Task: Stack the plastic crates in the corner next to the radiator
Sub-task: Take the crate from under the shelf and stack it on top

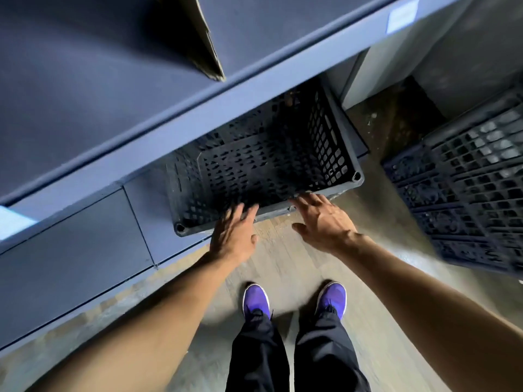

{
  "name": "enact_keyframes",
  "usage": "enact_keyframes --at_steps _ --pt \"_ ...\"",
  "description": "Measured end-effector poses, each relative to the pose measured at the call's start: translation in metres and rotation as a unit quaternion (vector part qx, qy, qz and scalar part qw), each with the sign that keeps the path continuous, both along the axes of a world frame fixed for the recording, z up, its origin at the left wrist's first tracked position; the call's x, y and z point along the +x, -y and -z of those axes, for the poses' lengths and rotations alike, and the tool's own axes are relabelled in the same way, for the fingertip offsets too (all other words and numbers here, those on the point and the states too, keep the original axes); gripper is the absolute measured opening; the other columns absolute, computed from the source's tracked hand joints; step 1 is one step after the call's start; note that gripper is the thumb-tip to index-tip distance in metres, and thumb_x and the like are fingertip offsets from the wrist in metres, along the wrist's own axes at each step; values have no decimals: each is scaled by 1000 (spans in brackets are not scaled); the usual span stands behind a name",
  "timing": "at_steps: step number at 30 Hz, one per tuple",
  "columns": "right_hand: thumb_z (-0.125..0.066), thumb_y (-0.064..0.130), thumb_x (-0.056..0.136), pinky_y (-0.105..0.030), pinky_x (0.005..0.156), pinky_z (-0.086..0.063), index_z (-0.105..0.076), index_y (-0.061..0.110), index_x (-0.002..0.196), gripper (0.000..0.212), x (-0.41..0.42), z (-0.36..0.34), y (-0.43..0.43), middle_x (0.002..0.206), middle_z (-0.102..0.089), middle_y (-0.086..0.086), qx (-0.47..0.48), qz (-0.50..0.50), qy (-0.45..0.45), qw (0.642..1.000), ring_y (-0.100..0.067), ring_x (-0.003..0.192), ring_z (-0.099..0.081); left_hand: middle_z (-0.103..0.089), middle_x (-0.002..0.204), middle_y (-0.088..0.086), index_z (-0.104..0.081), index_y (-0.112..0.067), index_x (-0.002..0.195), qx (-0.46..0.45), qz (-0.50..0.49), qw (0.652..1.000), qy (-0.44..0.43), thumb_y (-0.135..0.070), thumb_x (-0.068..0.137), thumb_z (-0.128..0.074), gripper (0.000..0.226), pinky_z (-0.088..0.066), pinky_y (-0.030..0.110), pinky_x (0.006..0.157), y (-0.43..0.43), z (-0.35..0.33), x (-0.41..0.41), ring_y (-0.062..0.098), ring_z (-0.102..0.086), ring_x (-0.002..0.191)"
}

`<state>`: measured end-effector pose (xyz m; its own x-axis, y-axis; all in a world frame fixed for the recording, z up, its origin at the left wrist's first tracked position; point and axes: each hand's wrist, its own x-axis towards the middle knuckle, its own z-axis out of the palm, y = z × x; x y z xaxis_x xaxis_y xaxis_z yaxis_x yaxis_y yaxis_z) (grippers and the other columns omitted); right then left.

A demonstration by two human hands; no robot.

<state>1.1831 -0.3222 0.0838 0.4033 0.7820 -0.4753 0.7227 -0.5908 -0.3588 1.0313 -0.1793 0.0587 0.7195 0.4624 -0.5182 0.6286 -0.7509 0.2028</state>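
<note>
The black lattice crate (268, 159) sat on the floor, half under the blue shelf (198, 114). The left hand (233, 236) and right hand (322, 222) were spread open at its near rim, gripping nothing. It looked light and rigid; the rim or side handle slots seemed the best holds.

A deep blue shelf (85, 80) is stretching diagonally from the lower left to the upper right, with a flap of brown cardboard (203, 38) lying near its front edge and a pale label (402, 15) sticking to that edge near the upper right corner. Below the front edge, flat blue panels (70, 250) are running down to a worn grey-brown floor (283, 264), which is turning darker and speckled toward the grey wall (467, 52) at the upper right. Soft light is falling across the shelf's left part, and a bright pale patch (14, 224) is showing at its far left end.
</note>
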Motion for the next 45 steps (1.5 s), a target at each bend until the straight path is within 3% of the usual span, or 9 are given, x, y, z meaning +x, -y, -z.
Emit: enact_keyframes --at_steps 8,15,21,24,30,34,38,41,45 --pt "-55 41 92 -42 117 -15 -26 30 151 66 12 61 -18 148 -40 -2 -65 -60 76 993 -24 136 -33 -56 130 8 -48 -28 135 -47 -72 995 -41 -33 96 -56 41 -41 35 91 -21 56 21 30 -49 121" --pt "-53 21 89 -38 106 -29 -40 34 143 57 12 61 -26 137 -48 1 -63 -56 102 991 -24 124 -41 -55 138 4 -43 -32 142 -28 -29 997 -61 -47 100 -43 45 -34 33 97 -23 50 16 26 -46 126" --pt "-54 28 93 -41 108 -30 -42 43 142 53 17 48 -15 151 -40 2 -109 -52 56 991 -25 137 -36 -57 134 12 -44 -33 142 -59 -32 994 -82 -56 95 -44 53 -39 36 98 -22 33 -11 33 -50 123" --pt "-54 41 93 -38 103 -40 -44 39 140 48 11 40 -10 143 -51 0 -121 -81 67 987 -25 128 -49 -56 132 16 -46 -31 141 -62 -40 993 -88 -55 95 -45 51 -40 36 96 -15 15 -20 36 -50 122" --pt "-46 58 95 -33 87 -48 -57 33 128 43 5 -8 -8 122 -64 -3 -138 -113 58 982 -26 112 -61 -67 113 8 -61 -21 110 -26 -34 997 -58 -54 94 -48 39 -46 35 81 -3 -29 -41 32 -60 107" --pt "-43 54 98 -33 92 -44 -54 28 130 43 -3 -47 1 126 -61 -6 -139 -145 66 977 -26 117 -57 -70 107 4 -63 -19 103 -35 -22 998 -37 -55 93 -50 39 -45 32 73 0 -62 -51 28 -63 99" --pt "-43 55 98 -32 93 -43 -52 25 131 46 -6 -90 11 124 -61 -5 -150 -148 55 976 -23 114 -58 -71 104 7 -66 -18 110 -64 -5 997 -36 -53 94 -53 40 -46 30 72 2 -102 -50 26 -66 94" --pt "-47 52 98 -28 79 -45 -55 28 129 41 -10 -119 26 114 -65 1 -162 -147 39 975 -17 99 -60 -71 100 10 -67 -15 105 -101 33 993 -41 -57 94 -48 48 -40 28 67 4 -128 -44 27 -65 92" --pt "-46 50 98 -25 75 -41 -55 27 127 38 -21 -155 58 116 -65 4 -174 -119 3 978 -15 95 -59 -67 96 10 -64 -11 96 -140 104 984 -47 -58 93 -47 49 -33 30 67 15 -152 -37 30 -62 99"
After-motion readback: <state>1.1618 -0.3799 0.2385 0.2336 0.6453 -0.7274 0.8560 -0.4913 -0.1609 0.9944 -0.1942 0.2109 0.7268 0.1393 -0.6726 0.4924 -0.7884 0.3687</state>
